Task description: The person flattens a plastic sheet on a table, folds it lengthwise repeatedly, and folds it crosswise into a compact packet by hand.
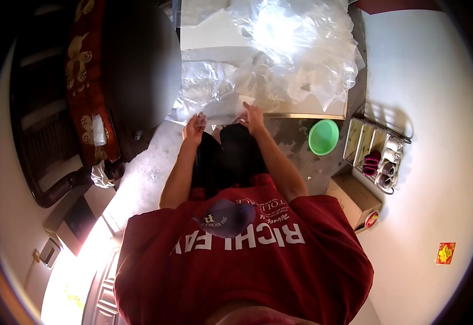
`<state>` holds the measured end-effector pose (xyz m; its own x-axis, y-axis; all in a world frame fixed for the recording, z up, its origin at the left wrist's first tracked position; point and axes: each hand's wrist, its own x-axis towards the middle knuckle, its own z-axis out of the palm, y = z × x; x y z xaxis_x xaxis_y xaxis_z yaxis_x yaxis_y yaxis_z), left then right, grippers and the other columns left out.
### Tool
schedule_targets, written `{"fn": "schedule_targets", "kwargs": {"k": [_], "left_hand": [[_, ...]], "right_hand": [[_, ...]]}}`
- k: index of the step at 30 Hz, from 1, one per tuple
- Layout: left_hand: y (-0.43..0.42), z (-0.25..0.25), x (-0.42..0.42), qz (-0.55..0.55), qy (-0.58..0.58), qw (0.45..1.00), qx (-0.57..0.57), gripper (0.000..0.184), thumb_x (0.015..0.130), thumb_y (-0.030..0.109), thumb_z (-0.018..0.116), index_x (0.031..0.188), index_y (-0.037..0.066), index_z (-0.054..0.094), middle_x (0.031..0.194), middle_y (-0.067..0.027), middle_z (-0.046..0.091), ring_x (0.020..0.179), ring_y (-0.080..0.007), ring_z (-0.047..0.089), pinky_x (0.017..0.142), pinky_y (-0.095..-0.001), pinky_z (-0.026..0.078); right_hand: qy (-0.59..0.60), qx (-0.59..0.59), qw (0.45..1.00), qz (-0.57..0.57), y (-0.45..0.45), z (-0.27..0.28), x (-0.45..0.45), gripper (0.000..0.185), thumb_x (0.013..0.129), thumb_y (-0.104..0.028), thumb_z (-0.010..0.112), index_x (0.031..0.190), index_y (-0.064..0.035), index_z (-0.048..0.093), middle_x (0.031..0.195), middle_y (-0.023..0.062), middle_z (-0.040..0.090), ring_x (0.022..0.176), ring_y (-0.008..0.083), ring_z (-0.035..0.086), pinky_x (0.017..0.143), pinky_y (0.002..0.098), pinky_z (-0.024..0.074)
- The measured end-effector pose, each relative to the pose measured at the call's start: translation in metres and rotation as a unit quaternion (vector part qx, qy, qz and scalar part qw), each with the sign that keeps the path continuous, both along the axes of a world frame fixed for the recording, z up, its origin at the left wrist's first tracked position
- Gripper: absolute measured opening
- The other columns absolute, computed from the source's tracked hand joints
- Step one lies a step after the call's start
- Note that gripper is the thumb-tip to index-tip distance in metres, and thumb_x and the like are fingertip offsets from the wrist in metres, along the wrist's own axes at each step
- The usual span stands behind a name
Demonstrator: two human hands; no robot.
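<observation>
A clear plastic bag (221, 110) stretches between my two hands at the near edge of the table. My left hand (194, 129) has its fingers closed on the bag's left near corner. On the other side, my right hand (253, 119) pinches the right part of the same edge, close to a small whitish patch on the plastic. More crumpled clear plastic (206, 76) lies just beyond my hands. A large heap of thin clear plastic bags (307, 59) covers the right and far parts of the table, with strong glare on it.
The table's edge (301, 115) runs in front of me. Right of it, a green basin (323, 137) stands on the floor by a shoe rack (359, 142) and a cardboard box (353, 197). A dark carved wooden bench (41, 135) stands at the left. A dark blurred shape (141, 65) hides the upper left.
</observation>
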<state>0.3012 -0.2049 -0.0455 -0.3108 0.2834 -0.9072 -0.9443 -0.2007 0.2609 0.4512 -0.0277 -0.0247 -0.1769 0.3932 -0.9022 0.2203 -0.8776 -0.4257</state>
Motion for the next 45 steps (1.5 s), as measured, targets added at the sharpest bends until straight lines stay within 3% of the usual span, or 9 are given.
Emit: {"fn": "schedule_targets", "kwargs": {"k": [7, 15, 20, 23, 25, 29, 32, 39, 45], "left_hand": [[0.008, -0.009, 0.008, -0.021, -0.002, 1.000, 0.017, 0.023, 0.086, 0.012, 0.054, 0.107, 0.004, 0.051, 0.109, -0.0097, 0.060, 0.104, -0.0247, 0.056, 0.086, -0.0330, 0.047], [0.019, -0.015, 0.003, -0.043, 0.038, 0.998, 0.001, 0.028, 0.086, 0.014, 0.055, 0.111, 0.003, 0.050, 0.109, -0.0103, 0.060, 0.097, -0.0240, 0.059, 0.082, -0.0337, 0.049], [0.019, -0.007, 0.001, -0.152, 0.080, 0.985, 0.000, 0.031, 0.085, 0.020, 0.058, 0.108, 0.000, 0.052, 0.106, -0.0147, 0.060, 0.092, -0.0239, 0.061, 0.078, -0.0334, 0.051], [0.011, 0.018, -0.006, -0.319, 0.017, 0.947, -0.040, 0.035, 0.085, 0.028, 0.057, 0.104, -0.002, 0.053, 0.106, -0.0161, 0.060, 0.094, -0.0245, 0.060, 0.081, -0.0332, 0.050], [-0.009, 0.021, -0.016, -0.384, 0.047, 0.918, -0.090, 0.039, 0.086, 0.033, 0.056, 0.097, -0.004, 0.056, 0.098, -0.0157, 0.063, 0.089, -0.0234, 0.062, 0.075, -0.0333, 0.052], [-0.032, 0.050, -0.051, -0.364, 0.369, 0.783, -0.344, 0.032, 0.087, 0.030, 0.056, 0.090, -0.002, 0.060, 0.084, -0.0128, 0.064, 0.073, -0.0138, 0.062, 0.065, -0.0269, 0.049], [-0.033, 0.018, -0.070, -0.203, 0.573, 0.721, -0.333, 0.028, 0.085, 0.026, 0.057, 0.093, 0.000, 0.059, 0.087, -0.0103, 0.064, 0.079, -0.0147, 0.061, 0.068, -0.0276, 0.047], [-0.041, -0.062, -0.107, -0.369, 0.516, 0.675, -0.377, 0.045, 0.077, 0.038, 0.064, 0.105, 0.003, 0.060, 0.098, -0.0130, 0.064, 0.087, -0.0232, 0.062, 0.076, -0.0337, 0.047], [-0.025, -0.053, -0.108, -0.397, 0.423, 0.769, -0.269, 0.041, 0.075, 0.040, 0.066, 0.090, 0.002, 0.067, 0.083, -0.0122, 0.067, 0.079, -0.0219, 0.064, 0.072, -0.0315, 0.048]], "right_hand": [[-0.014, 0.044, 0.999, 0.004, -0.031, 0.014, -0.025, 0.081, 0.074, -0.014, 0.071, 0.126, -0.0056, 0.009, 0.091, 0.0159, 0.057, 0.079, 0.0232, 0.061, 0.066, 0.0333, 0.0491], [-0.015, 0.121, 0.990, -0.067, -0.019, -0.039, -0.006, 0.020, 0.083, -0.003, 0.048, 0.101, 0.0045, 0.046, 0.073, 0.0158, 0.060, 0.062, 0.0234, 0.062, 0.051, 0.0279, 0.0495], [-0.233, 0.174, 0.951, 0.106, -0.003, -0.039, 0.030, 0.034, 0.081, -0.032, 0.061, 0.076, 0.0011, 0.056, 0.071, 0.0111, 0.063, 0.060, 0.0219, 0.062, 0.061, 0.0331, 0.0486], [-0.359, 0.394, 0.836, 0.127, -0.010, -0.022, 0.039, 0.034, 0.080, -0.033, 0.062, 0.072, -0.0002, 0.055, 0.060, 0.0107, 0.058, 0.055, 0.0258, 0.058, 0.059, 0.0351, 0.0462], [-0.335, 0.391, 0.849, 0.116, -0.011, 0.000, 0.034, 0.033, 0.079, -0.032, 0.064, 0.072, -0.0010, 0.053, 0.057, 0.0122, 0.055, 0.054, 0.0290, 0.055, 0.057, 0.0368, 0.0452], [-0.238, 0.444, 0.830, 0.240, -0.021, 0.023, 0.016, 0.025, 0.080, -0.023, 0.064, 0.077, -0.0019, 0.052, 0.065, 0.0139, 0.057, 0.061, 0.0305, 0.056, 0.060, 0.0389, 0.0449], [-0.128, 0.513, 0.800, 0.284, -0.024, 0.026, -0.016, 0.022, 0.081, -0.023, 0.061, 0.086, -0.0027, 0.053, 0.079, 0.0159, 0.058, 0.078, 0.0324, 0.056, 0.068, 0.0392, 0.0452], [-0.150, 0.581, 0.644, 0.474, -0.019, -0.004, -0.045, 0.053, 0.080, -0.022, 0.058, 0.129, -0.0109, 0.041, 0.140, 0.0156, 0.027, 0.130, 0.0374, 0.023, 0.101, 0.0494, 0.0280], [-0.157, 0.558, 0.635, 0.510, -0.015, -0.014, -0.026, 0.065, 0.079, -0.023, 0.059, 0.136, -0.0162, 0.030, 0.145, 0.0149, 0.016, 0.132, 0.0357, 0.018, 0.097, 0.0583, 0.0267]]}}
